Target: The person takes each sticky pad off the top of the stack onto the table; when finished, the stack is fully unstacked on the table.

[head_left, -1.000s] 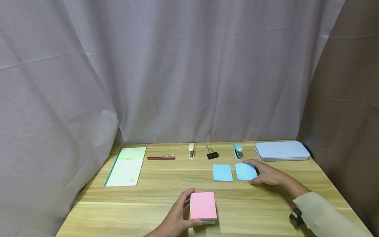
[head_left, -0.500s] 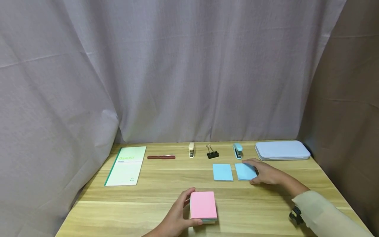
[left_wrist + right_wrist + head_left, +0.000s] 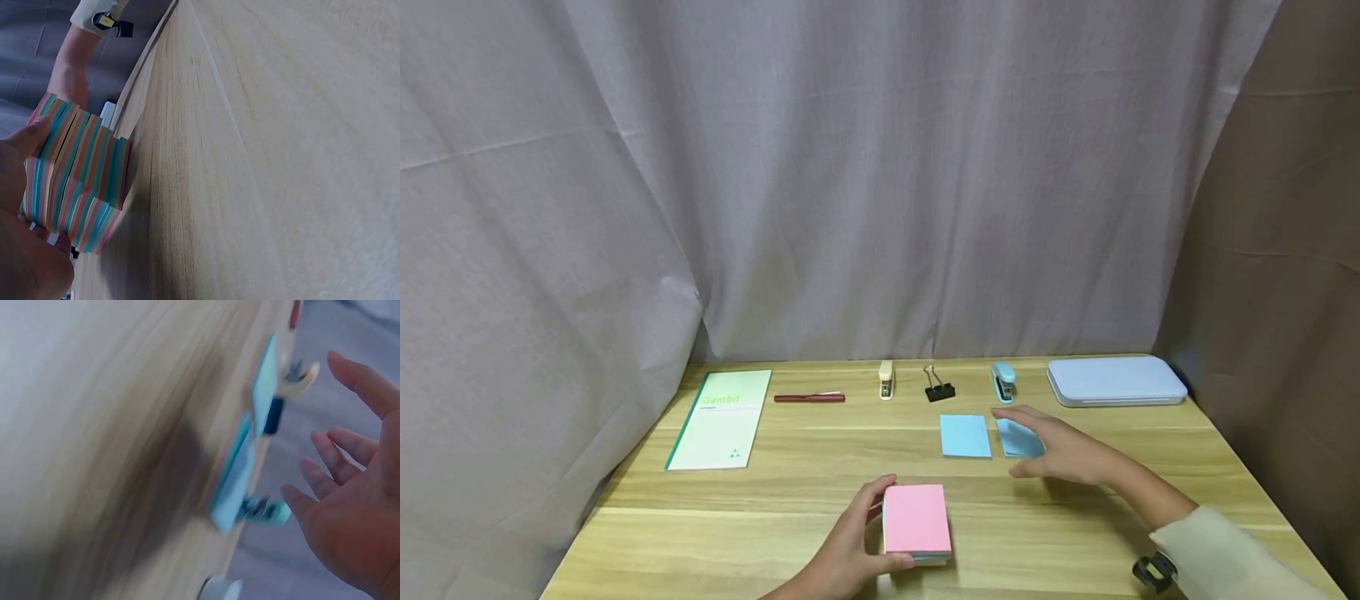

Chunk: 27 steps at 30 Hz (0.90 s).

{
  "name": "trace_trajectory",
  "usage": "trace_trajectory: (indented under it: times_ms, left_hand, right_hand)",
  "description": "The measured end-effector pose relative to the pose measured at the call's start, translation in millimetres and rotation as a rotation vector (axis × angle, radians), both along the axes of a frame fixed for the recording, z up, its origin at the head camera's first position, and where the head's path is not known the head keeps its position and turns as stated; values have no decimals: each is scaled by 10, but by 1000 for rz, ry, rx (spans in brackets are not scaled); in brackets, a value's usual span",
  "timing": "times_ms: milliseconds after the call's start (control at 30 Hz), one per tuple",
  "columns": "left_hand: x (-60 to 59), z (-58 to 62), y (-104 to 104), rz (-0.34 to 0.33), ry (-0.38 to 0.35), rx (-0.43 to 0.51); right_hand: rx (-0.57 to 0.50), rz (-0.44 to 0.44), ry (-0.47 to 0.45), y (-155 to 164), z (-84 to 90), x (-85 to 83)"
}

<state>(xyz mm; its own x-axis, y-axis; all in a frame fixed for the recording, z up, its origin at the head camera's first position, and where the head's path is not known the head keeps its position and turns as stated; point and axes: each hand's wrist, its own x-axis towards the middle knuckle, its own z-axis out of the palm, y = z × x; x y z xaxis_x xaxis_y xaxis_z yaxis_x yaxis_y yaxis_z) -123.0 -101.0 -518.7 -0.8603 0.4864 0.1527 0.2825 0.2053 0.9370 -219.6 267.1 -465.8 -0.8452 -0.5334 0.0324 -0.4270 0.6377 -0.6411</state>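
Head view: the left hand [image 3: 842,554] grips a pad [image 3: 915,521] of sticky notes with a pink top sheet, thumb along its near edge and fingers curled up its left side; the pad sits on the table [image 3: 775,517]. The right hand [image 3: 1063,450] hovers with fingers spread and straight, holding nothing. Just under and beyond its fingertips lies a blue note [image 3: 1017,437], partly covered by the hand; whether the fingers touch it cannot be told. A second blue note [image 3: 965,436] lies just left of that one, a narrow gap between them. Beyond the right hand's fingertips stand a blue stapler [image 3: 1003,382], a black clip [image 3: 937,387] and a beige stapler [image 3: 886,380]; a pale case [image 3: 1115,381] lies beyond and to the hand's right. Far left of both hands are a red pen [image 3: 809,398] and a green notebook [image 3: 721,420].

Left wrist view: the thumb and palm of the left hand [image 3: 28,250] clasp the pad [image 3: 78,181], whose edge shows stripes of many colours; it rests against the table [image 3: 262,156].

Right wrist view: blurred. The right hand [image 3: 350,512] is spread wide, fingers apart from the blue note [image 3: 234,481] lying just ahead of the fingertips, with the blue stapler [image 3: 265,510] close beside them.
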Motion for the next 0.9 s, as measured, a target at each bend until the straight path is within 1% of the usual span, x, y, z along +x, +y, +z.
trace_trajectory:
  times_ms: [200, 367, 500, 600, 733, 900]
  left_hand:
    - [-6, -3, -6, 0, -6, -17]
    - [-11, 17, -2, -3, -10, -27]
    - [-12, 27, -6, -12, -5, -33]
    - [-14, 24, -13, -18, 1, -32]
    - [-18, 22, -15, -27, 0, -27]
    - [-20, 31, -12, -33, -9, -24]
  right_hand:
    - [-40, 81, -18, -365, 152, 254]
    - [-60, 123, -43, -683, 201, 480]
    - [-79, 129, -75, -907, 168, 662]
    - [-84, 126, -76, -1034, 113, 775]
    - [-87, 119, -33, -1142, 32, 873]
    - [-91, 100, 32, -1183, -29, 910]
